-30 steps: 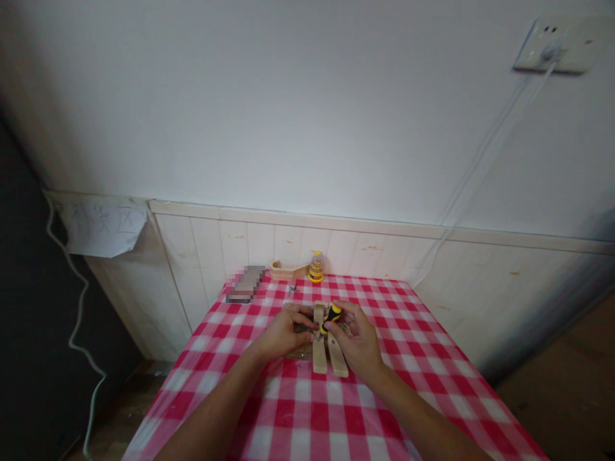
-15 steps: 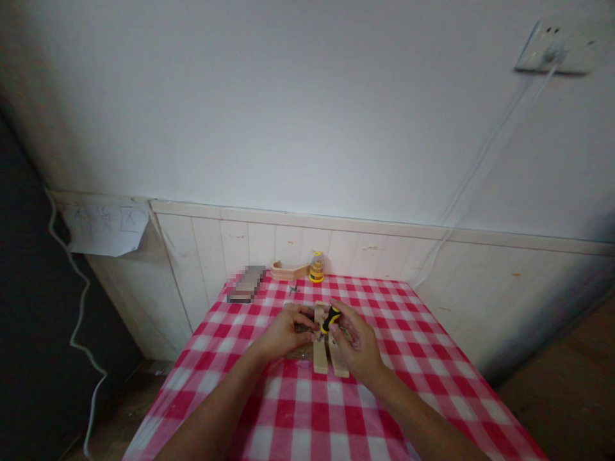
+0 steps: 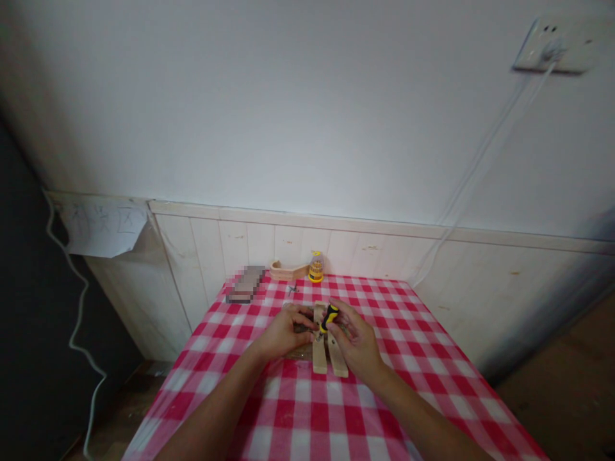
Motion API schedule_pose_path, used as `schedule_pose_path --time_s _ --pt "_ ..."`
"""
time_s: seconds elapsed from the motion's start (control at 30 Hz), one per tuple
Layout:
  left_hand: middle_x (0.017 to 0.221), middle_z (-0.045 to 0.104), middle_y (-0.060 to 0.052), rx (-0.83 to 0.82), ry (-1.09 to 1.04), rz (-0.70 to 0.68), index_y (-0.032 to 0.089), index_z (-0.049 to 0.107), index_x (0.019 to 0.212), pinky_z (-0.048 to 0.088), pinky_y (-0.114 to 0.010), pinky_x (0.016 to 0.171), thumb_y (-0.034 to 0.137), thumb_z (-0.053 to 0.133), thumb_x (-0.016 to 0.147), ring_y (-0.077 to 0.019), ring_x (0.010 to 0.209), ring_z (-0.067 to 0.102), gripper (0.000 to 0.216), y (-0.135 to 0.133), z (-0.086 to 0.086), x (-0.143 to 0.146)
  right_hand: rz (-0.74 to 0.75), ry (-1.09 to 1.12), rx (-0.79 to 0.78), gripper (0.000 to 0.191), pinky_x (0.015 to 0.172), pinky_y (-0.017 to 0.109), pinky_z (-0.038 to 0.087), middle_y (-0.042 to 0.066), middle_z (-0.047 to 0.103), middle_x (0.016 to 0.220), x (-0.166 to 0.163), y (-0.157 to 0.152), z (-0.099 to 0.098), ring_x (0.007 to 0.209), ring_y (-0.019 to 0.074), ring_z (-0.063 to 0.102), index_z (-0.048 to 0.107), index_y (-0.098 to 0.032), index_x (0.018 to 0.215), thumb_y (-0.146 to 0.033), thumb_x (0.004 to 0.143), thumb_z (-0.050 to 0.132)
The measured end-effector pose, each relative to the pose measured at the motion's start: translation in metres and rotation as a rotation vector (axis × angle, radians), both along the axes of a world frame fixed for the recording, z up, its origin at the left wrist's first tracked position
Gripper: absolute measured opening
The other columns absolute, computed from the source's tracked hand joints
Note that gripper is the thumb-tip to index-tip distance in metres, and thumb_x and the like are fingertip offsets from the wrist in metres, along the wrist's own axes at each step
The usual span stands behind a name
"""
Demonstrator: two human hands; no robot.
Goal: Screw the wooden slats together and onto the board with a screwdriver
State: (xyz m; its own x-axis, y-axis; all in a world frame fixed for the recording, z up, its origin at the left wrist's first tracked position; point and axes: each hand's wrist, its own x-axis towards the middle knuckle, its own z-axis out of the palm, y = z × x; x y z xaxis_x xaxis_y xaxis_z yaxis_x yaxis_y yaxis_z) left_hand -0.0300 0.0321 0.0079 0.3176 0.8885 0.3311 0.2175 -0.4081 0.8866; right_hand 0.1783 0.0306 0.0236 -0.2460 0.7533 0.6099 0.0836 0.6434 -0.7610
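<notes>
Checked tablecloth (image 3: 298, 410), lower center: your right hand (image 3: 358, 340) pinches the screwdriver (image 3: 329, 316), slanting down-left toward the left wooden strip (image 3: 319, 360); left hand (image 3: 282, 334) half-curled, hold unclear.

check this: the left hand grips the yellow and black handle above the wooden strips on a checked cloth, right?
Wrong hand: the head view shows the right hand gripping the yellow and black handle above the wooden strips on a checked cloth.
</notes>
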Motion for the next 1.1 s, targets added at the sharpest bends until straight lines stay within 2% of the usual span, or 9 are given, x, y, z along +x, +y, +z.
schedule_pose_path --time_s 0.27,0.63,0.9,1.1 --pt "0.115 0.076 -0.012 0.007 0.006 0.015 0.022 0.084 0.089 0.05 -0.039 0.099 0.033 0.084 0.074 -0.0273 0.108 0.068 0.018 0.0 0.0 0.0 -0.051 -0.01 -0.008 0.041 0.086 0.037 0.062 0.006 0.078 0.11 -0.001 -0.002 0.005 0.095 0.0231 0.076 0.067 -0.028 0.129 -0.026 0.088 0.069" --pt "0.117 0.075 -0.012 -0.006 0.018 0.022 0.022 0.084 0.091 0.048 -0.041 0.101 0.036 0.085 0.073 -0.0286 0.11 0.066 0.022 0.001 -0.004 -0.001 -0.067 0.013 -0.026 0.044 0.084 0.037 0.062 0.006 0.077 0.107 0.0 0.007 -0.007 0.093 0.023 0.075 0.068 -0.028 0.128 -0.031 0.085 0.074" --pt "0.117 0.075 -0.011 0.003 0.034 0.037 0.023 0.084 0.091 0.048 -0.04 0.101 0.035 0.085 0.074 -0.0286 0.112 0.066 0.021 0.0 -0.001 -0.001 -0.075 -0.002 -0.003 0.043 0.083 0.035 0.062 0.005 0.077 0.106 0.001 0.003 -0.001 0.089 0.0218 0.075 0.066 -0.029 0.128 -0.028 0.086 0.073" --pt "0.116 0.075 -0.012 0.004 0.029 0.033 0.022 0.084 0.089 0.049 -0.039 0.1 0.034 0.085 0.073 -0.028 0.11 0.067 0.02 0.0 0.0 0.0 -0.029 -0.006 0.036 0.04 0.091 0.039 0.061 0.009 0.074 0.118 0.002 -0.003 0.0 0.104 0.0243 0.075 0.061 -0.028 0.132 -0.026 0.092 0.066"
